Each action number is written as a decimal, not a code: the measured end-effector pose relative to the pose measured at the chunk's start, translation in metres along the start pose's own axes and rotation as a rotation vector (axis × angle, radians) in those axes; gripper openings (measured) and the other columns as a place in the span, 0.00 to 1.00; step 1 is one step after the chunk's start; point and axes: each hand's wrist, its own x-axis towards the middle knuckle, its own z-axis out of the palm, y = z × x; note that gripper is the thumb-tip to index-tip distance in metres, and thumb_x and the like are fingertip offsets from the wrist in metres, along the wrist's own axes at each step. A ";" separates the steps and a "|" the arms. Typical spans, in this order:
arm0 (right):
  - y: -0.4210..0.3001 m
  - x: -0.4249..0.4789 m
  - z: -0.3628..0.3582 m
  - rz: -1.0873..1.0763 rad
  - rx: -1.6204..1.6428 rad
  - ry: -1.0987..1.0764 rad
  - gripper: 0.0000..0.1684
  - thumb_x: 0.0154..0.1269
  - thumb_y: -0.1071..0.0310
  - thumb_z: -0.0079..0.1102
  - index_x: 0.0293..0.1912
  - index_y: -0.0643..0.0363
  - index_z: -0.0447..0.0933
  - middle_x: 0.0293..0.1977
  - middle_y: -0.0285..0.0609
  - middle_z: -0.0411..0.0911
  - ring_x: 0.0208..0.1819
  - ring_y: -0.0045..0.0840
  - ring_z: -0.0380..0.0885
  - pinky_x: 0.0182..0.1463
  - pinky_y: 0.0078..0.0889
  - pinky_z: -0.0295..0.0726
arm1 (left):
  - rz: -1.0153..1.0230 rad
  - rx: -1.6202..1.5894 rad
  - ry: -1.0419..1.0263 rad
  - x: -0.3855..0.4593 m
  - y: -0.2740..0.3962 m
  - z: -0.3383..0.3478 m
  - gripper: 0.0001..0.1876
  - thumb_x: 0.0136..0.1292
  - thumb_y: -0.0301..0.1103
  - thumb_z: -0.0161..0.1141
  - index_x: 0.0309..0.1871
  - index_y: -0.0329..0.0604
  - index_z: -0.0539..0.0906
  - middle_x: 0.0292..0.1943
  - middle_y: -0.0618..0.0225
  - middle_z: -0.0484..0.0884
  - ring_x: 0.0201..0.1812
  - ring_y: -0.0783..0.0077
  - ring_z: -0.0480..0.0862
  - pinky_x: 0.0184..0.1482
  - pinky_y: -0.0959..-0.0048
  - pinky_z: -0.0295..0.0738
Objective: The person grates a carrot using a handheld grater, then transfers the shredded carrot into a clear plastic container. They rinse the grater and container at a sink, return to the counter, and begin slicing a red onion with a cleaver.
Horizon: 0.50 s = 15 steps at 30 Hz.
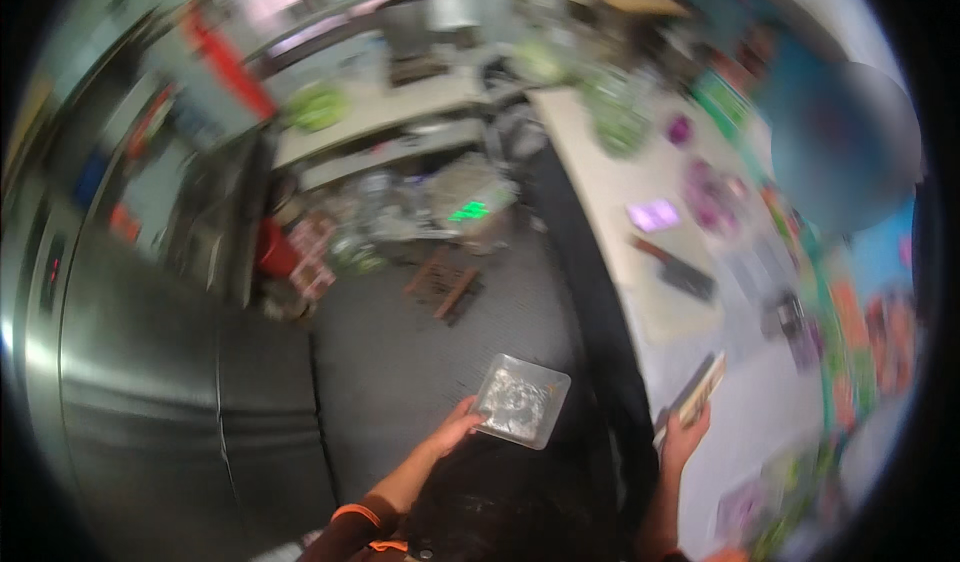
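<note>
My left hand point(456, 425) grips the left edge of a shallow, square clear plastic tray point(523, 401), held over the dark floor with the thumb on its rim. My right hand point(685, 436) is closed around a long, narrow pale object point(703, 395), seen edge-on above the white worktop point(757, 427); blur hides what it is. Beyond it on the worktop lies a cleaver point(679, 271) with a wooden handle, on a pale cutting board point(679, 314). Neither hand touches the cleaver.
A phone with a lit screen point(653, 215), purple items point(709, 198) and bagged greens point(616, 116) lie along the worktop. A small brown stool point(444, 286) stands on the floor before a green-lit display point(470, 211). Steel cabinets point(142, 367) line the left side. The view is blurred.
</note>
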 end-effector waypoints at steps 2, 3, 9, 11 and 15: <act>-0.041 -0.027 0.056 0.003 0.167 -0.122 0.50 0.68 0.68 0.73 0.83 0.68 0.58 0.78 0.60 0.63 0.77 0.46 0.69 0.80 0.45 0.70 | 0.002 -0.089 0.038 -0.004 0.006 -0.062 0.41 0.74 0.46 0.65 0.86 0.48 0.64 0.69 0.63 0.80 0.65 0.66 0.79 0.65 0.65 0.74; -0.064 -0.034 0.092 0.043 0.340 -0.217 0.48 0.70 0.70 0.71 0.82 0.68 0.59 0.77 0.59 0.65 0.76 0.44 0.71 0.79 0.43 0.72 | 0.005 -0.135 0.055 -0.008 0.004 -0.090 0.40 0.74 0.46 0.66 0.86 0.49 0.65 0.68 0.63 0.81 0.64 0.67 0.79 0.64 0.66 0.74; -0.300 -0.090 0.234 0.130 0.606 -0.836 0.41 0.76 0.66 0.67 0.81 0.65 0.64 0.68 0.51 0.75 0.66 0.36 0.77 0.64 0.42 0.84 | 0.075 -0.399 0.434 -0.066 0.014 -0.236 0.38 0.73 0.50 0.67 0.82 0.49 0.69 0.61 0.69 0.84 0.54 0.72 0.82 0.56 0.68 0.80; -0.330 -0.088 0.279 0.217 0.751 -1.034 0.41 0.78 0.53 0.67 0.79 0.63 0.65 0.62 0.54 0.80 0.56 0.41 0.83 0.57 0.43 0.86 | 0.094 -0.523 0.512 -0.056 -0.001 -0.270 0.38 0.73 0.50 0.67 0.81 0.48 0.69 0.59 0.69 0.85 0.53 0.71 0.83 0.54 0.68 0.82; -0.446 -0.111 0.406 0.667 0.845 -1.573 0.46 0.76 0.35 0.65 0.75 0.61 0.68 0.55 0.62 0.84 0.45 0.44 0.86 0.50 0.49 0.87 | 0.199 -0.736 0.600 -0.054 -0.007 -0.359 0.36 0.72 0.48 0.68 0.80 0.48 0.71 0.58 0.69 0.86 0.52 0.69 0.85 0.53 0.66 0.83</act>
